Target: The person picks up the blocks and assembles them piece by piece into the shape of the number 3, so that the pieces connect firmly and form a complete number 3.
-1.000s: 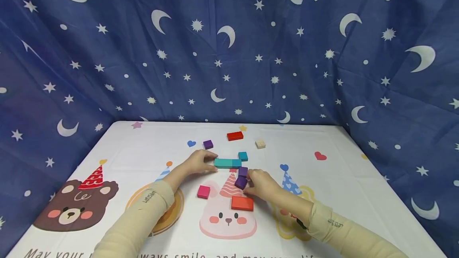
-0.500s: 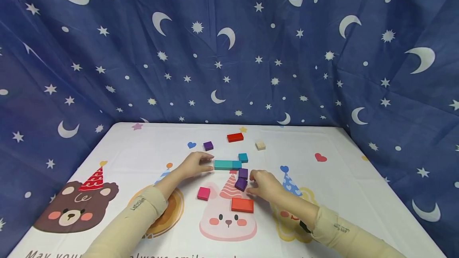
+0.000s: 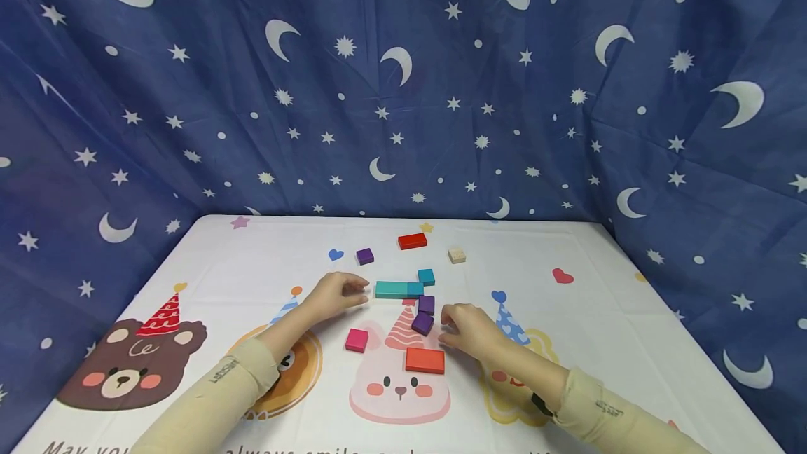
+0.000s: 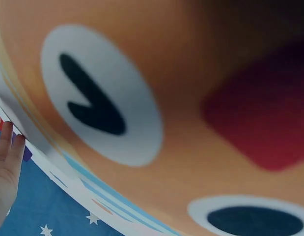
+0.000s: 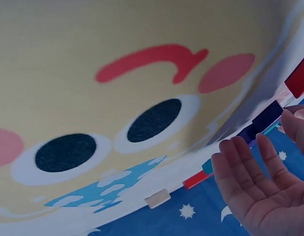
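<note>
The teal block [image 3: 391, 290] lies flat on the white cloth [image 3: 630, 328] between the two hands, its right end meeting a blue block [image 3: 415, 290] that lines up with it. Just left of the teal block is the left hand [image 3: 338, 294], its fingers loosely bent, with thumb and fingertips apart and gripping nothing. The right hand [image 3: 469, 330] is in front and to the right of the teal block, fingers relaxed and gently curved, also gripping nothing — the right wrist view shows its palm. Nearest to that hand are two purple blocks, in front of the teal block and to its right: the rear one [image 3: 426, 305] sits squarely, the front one [image 3: 422, 323] is turned at an angle. Behind the teal block, to its right, is a small blue cube [image 3: 426, 277]; whether it touches the blue block is hard to tell. Farther behind the teal block are a third purple block [image 3: 365, 256] to the left, a red bar [image 3: 412, 241] slightly to the right, and a cream block [image 3: 457, 256] farther right. In front of the teal block lie a pink block [image 3: 356, 340], towards the left, and an orange-red block [image 3: 425, 361], towards the right. A starry blue curtain [image 3: 441, 167] hangs well behind the teal block.
</note>
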`<state>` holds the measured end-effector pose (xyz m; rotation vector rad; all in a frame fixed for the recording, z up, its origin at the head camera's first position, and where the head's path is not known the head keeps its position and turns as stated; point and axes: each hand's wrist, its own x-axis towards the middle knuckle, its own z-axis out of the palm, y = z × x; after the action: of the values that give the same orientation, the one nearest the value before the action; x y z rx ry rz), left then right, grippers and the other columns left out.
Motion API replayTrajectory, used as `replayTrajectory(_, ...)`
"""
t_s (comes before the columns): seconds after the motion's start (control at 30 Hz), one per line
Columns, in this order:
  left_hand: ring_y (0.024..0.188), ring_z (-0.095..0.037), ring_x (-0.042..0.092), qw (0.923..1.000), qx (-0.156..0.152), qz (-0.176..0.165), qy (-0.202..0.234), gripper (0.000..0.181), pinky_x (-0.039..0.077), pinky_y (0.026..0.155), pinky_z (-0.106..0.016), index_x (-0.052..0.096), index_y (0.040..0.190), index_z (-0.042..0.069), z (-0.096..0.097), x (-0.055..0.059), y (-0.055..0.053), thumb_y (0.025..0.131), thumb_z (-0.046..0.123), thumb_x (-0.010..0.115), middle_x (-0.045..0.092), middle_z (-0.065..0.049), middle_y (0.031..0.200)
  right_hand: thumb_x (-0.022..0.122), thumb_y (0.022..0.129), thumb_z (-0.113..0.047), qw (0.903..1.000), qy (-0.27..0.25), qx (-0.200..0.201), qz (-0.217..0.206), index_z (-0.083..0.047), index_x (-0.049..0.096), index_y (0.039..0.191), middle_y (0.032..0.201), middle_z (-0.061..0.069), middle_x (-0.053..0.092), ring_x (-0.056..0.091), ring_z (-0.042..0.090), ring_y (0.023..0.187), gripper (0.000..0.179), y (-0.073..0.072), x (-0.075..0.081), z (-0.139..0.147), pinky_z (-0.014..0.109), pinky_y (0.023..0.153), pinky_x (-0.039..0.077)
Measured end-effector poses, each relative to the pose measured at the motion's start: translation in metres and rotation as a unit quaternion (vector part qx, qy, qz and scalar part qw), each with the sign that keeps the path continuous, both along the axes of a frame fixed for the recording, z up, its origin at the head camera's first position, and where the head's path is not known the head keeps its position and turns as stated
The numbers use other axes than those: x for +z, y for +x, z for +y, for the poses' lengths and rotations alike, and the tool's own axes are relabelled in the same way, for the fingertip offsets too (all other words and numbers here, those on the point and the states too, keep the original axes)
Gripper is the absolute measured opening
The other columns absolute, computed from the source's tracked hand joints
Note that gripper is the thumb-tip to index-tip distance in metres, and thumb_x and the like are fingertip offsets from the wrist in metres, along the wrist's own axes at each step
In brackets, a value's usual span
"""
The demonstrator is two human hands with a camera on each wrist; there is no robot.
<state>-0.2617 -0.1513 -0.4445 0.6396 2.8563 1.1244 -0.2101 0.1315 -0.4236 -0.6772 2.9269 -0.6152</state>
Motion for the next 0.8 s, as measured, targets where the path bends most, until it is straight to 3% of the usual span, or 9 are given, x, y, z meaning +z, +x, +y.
replayTrajectory(0.4, 0.097, -0.024, 0.065, 0.9996, 0.013, -0.013, -0.021, 0.025, 0.053, 0.087, -0.039, 0.070, 0.105, 0.004, -0.006, 0.003, 0.015, 0.085, 0.018, 0.069, 0.071, -0.008, 0.100, 0.073, 0.079, -0.009, 0.9992, -0.030, 0.026, -0.007, -0.005, 0.064, 0.100, 0.091, 0.007, 0.067, 0.059, 0.018, 0.082, 0.024, 0.003, -0.003, 0.008, 0.036, 0.076, 0.054)
replayTrajectory(0.8, 0.110, -0.028, 0.061, 0.9991, 0.002, -0.022, -0.035, 0.026, 0.047, 0.097, -0.046, 0.070, 0.107, 0.007, -0.010, -0.001, 0.028, 0.086, 0.022, 0.068, 0.070, -0.008, 0.107, 0.068, 0.085, -0.013, 0.9952, -0.046, 0.080, -0.032, -0.004, 0.064, 0.105, 0.102, 0.007, 0.068, 0.062, 0.022, 0.093, 0.022, 0.008, 0.000, 0.009, 0.040, 0.084, 0.053)
